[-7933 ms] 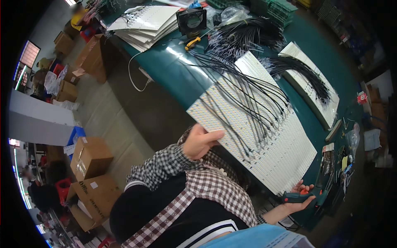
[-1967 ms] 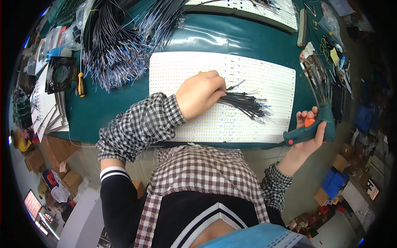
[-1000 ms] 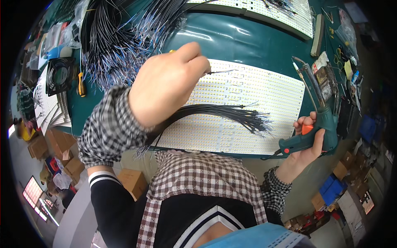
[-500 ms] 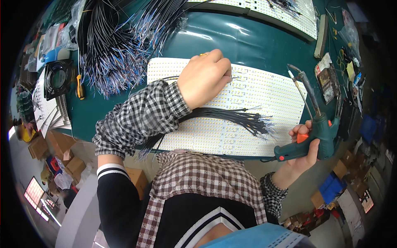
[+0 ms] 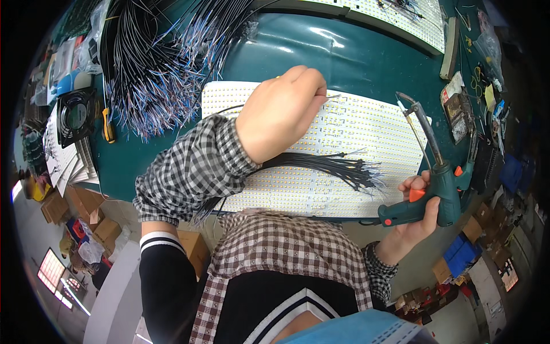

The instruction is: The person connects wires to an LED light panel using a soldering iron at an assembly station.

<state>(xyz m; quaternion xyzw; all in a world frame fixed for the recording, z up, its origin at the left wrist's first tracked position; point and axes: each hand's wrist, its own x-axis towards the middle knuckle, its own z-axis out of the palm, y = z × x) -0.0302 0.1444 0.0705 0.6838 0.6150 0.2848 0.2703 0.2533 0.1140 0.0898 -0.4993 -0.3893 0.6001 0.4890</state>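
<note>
My left hand (image 5: 282, 112) is closed in a pinch on a thin black cable (image 5: 230, 108), over the upper part of a white LED board (image 5: 355, 129). The cable's fine bare-ended wires stick out past my fingertips, close to the board's surface. My right hand (image 5: 420, 218) grips a dark green soldering gun (image 5: 444, 192) with an orange trigger, its tip pointing up beyond the board's right edge. A bundle of black cables (image 5: 309, 163) with blue and white wire ends lies across the board, below my left hand. My left sleeve hides part of the bundle.
Large bunches of black cables (image 5: 134, 63) fill the back left of the green table (image 5: 275, 57). A fan (image 5: 75, 117) and a yellow screwdriver (image 5: 107, 123) lie at the left. Another LED board (image 5: 395, 23) stands at the back. A dirty block-shaped packet (image 5: 456, 109) lies at the right.
My left hand has shifted slightly right with the cable, and its wire ends show more clearly beyond my fingertips. My right hand and the soldering gun have barely moved.
</note>
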